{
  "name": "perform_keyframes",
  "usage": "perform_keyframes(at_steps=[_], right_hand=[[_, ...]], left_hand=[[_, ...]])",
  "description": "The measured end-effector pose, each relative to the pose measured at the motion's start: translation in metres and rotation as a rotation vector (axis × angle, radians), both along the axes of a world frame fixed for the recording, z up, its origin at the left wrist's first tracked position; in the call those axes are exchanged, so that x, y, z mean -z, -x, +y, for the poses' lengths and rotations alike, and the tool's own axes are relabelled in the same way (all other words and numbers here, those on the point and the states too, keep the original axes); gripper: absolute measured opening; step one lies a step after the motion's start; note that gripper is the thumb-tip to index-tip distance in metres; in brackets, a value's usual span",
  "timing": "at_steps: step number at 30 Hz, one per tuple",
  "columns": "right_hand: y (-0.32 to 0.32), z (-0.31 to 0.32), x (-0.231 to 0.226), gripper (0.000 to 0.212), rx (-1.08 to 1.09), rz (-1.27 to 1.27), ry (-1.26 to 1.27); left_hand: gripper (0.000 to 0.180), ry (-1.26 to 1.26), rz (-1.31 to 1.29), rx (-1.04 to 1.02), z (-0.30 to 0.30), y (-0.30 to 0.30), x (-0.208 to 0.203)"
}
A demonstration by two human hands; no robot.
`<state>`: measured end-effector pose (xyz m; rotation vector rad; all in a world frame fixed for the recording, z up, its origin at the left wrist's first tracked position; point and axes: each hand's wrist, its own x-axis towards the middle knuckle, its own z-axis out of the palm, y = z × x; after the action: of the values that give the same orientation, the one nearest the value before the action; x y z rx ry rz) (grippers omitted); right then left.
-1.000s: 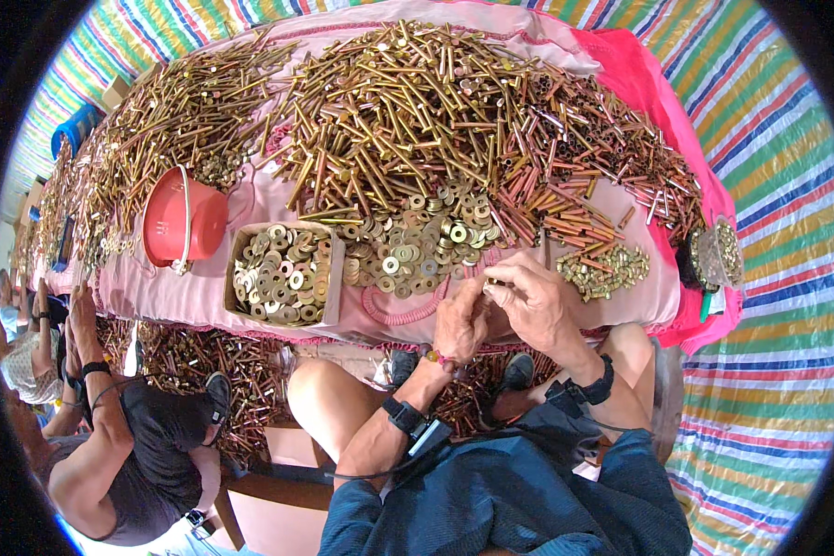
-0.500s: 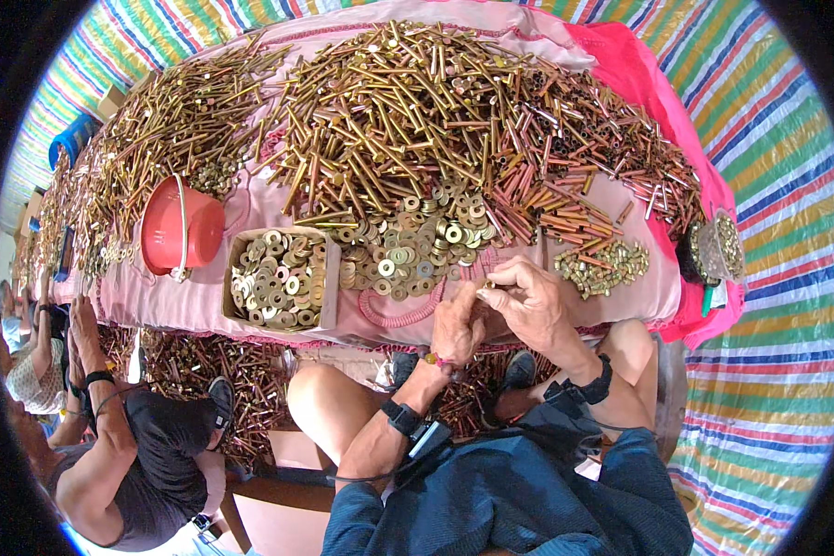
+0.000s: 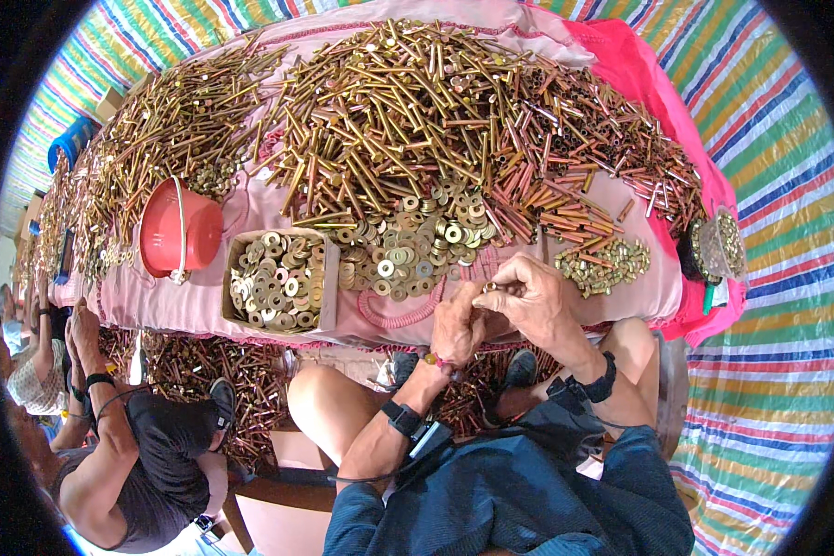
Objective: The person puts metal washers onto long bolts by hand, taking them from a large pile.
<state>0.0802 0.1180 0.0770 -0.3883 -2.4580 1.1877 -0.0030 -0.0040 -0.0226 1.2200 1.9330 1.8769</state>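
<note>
Over the table's near edge my two hands meet with their fingertips close together. My left hand [image 3: 458, 326] is closed, its fingers curled round something I cannot make out. Thumb and fingers of my right hand [image 3: 534, 296] pinch a small brass-coloured piece [image 3: 489, 288] against the top of the left fist; fingers hide most of it. Just beyond lie loose washers [image 3: 400, 255] and a pink coiled cord [image 3: 394, 318]. To the right of my right hand is a heap of small brass nuts [image 3: 612, 266]. Copper-coloured tubes [image 3: 565, 221] lie behind it.
A big heap of long brass-coloured bolts [image 3: 371, 120] covers the far table. A box of washers [image 3: 329, 278] and a red bucket [image 3: 199, 232] stand left. A clear tub of nuts [image 3: 727, 243] is at the right edge. A co-worker [image 3: 111, 454] sits at my left.
My right fingers have shifted slightly at the left fist, and the small brass-coloured piece shows a little more between them. My left hand has barely moved.
</note>
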Motion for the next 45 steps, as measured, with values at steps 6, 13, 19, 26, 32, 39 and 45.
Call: perform_keyframes(at_steps=[6, 13, 19, 26, 32, 39, 45], right_hand=[[0.006, -0.002, 0.001, 0.025, -0.023, 0.114, -0.203], [0.009, -0.002, 0.002, 0.031, -0.067, 0.187, -0.397], [0.002, -0.008, -0.017, 0.026, 0.012, 0.006, -0.243], [-0.001, 0.007, -0.016, 0.027, -0.119, -0.011, -0.205], [0.034, 0.044, -0.013, 0.018, 0.011, -0.021, -0.371], [0.101, 0.059, 0.013, 0.023, -0.107, -0.004, -0.773], [0.119, 0.061, 0.021, 0.024, -0.272, -0.159, -0.947]], left_hand=[[0.040, 0.025, -0.011, -0.004, -0.002, 0.001, 0.003], [0.031, 0.044, -0.020, -0.010, -0.002, 0.000, 0.002], [0.030, -0.008, 0.008, 0.006, 0.000, 0.000, -0.003], [0.020, 0.062, 0.045, 0.016, -0.010, 0.001, -0.007], [0.019, 0.152, 0.008, 0.114, -0.013, 0.003, -0.027], [0.022, 0.290, 0.172, 0.303, -0.019, -0.004, -0.023], [0.020, 0.284, 0.163, 0.360, -0.021, -0.004, -0.021]])
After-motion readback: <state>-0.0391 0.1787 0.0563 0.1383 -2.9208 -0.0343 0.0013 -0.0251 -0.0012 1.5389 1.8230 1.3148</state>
